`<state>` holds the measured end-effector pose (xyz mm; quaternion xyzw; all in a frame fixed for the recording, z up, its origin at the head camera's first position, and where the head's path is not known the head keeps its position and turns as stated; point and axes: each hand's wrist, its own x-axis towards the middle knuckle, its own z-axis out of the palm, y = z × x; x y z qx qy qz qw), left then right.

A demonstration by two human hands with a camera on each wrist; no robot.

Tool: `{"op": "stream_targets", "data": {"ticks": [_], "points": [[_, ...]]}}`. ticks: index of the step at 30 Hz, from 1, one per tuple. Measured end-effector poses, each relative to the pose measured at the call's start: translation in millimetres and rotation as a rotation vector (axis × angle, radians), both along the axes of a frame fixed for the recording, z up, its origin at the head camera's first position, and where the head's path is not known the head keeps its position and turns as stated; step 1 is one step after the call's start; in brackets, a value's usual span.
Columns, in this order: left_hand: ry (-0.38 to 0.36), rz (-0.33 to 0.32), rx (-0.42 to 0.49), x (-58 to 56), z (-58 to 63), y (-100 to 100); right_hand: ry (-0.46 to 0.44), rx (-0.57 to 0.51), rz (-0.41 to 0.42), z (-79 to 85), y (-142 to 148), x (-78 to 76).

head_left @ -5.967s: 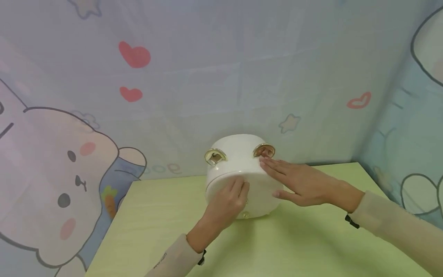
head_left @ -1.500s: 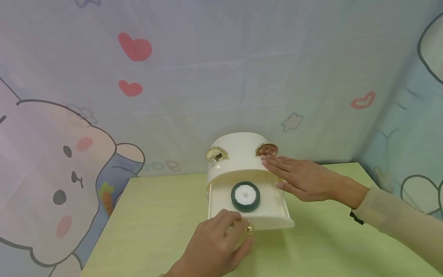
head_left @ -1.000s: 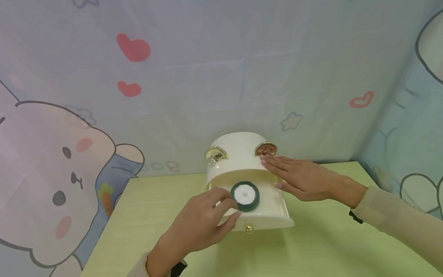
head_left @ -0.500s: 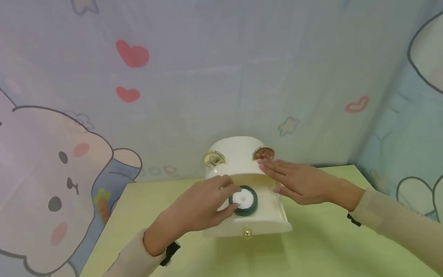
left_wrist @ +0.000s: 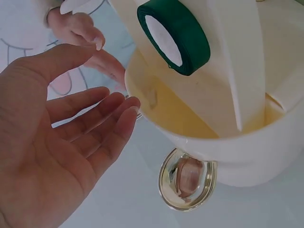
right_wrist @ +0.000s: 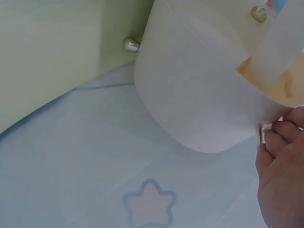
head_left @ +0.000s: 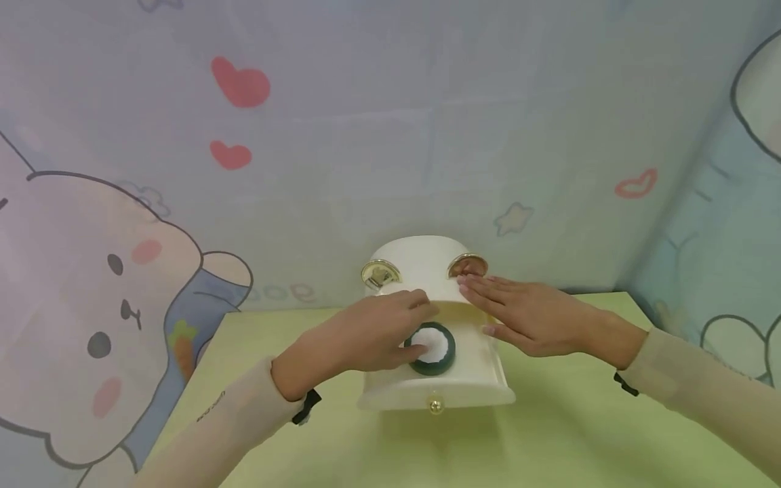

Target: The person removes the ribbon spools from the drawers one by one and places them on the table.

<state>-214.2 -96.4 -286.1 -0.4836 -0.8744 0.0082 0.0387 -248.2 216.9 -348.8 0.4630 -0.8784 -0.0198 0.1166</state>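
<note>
A small white rounded box [head_left: 421, 268] with gold-rimmed ears [head_left: 467, 265] stands on the table. Its drawer [head_left: 472, 394] is pulled out toward me and has a gold knob [head_left: 435, 406]. In the drawer lies a roll of dark green ribbon [head_left: 436, 351] with a white core. My left hand [head_left: 366, 331] is over the drawer, thumb and fingers spread at the left of the roll. In the left wrist view a gap shows between those fingers and the ribbon roll [left_wrist: 190, 38]. My right hand [head_left: 539, 320] rests with straight fingers on the box's right side by the ear.
The pale green table [head_left: 293, 420] carries the box near its back edge. Behind it hangs a light cloth backdrop [head_left: 342, 176] printed with a rabbit, hearts and stars. In the right wrist view a metal foot [right_wrist: 131, 45] sticks out from the box.
The left hand pulled the drawer out by its knob, let go, and has moved up over the ribbon roll. The right hand has stayed on the box.
</note>
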Motion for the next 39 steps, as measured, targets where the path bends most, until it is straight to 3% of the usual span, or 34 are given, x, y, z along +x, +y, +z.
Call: {"op": "stream_targets", "data": {"ticks": [8, 19, 25, 30, 39], "points": [[-0.118, -0.009, -0.118, -4.6, 9.8, 5, -0.019, 0.032, -0.005, 7.6, -1, 0.4], [-0.204, 0.001, -0.22, -22.7, -7.9, 16, -0.015, 0.013, 0.001, 5.5, 2, -0.7], [-0.185, 0.014, -0.285, -26.5, -10.1, 25, -0.008, 0.022, 0.001, 4.7, 3, -1.8], [-0.176, -0.014, -0.331, -27.1, -12.6, 36, -0.029, 0.016, -0.013, 3.7, 4, -0.7], [-0.166, -0.039, -0.357, -29.6, -11.7, 48, -0.019, 0.028, -0.004, 4.2, 5, -0.5]]}}
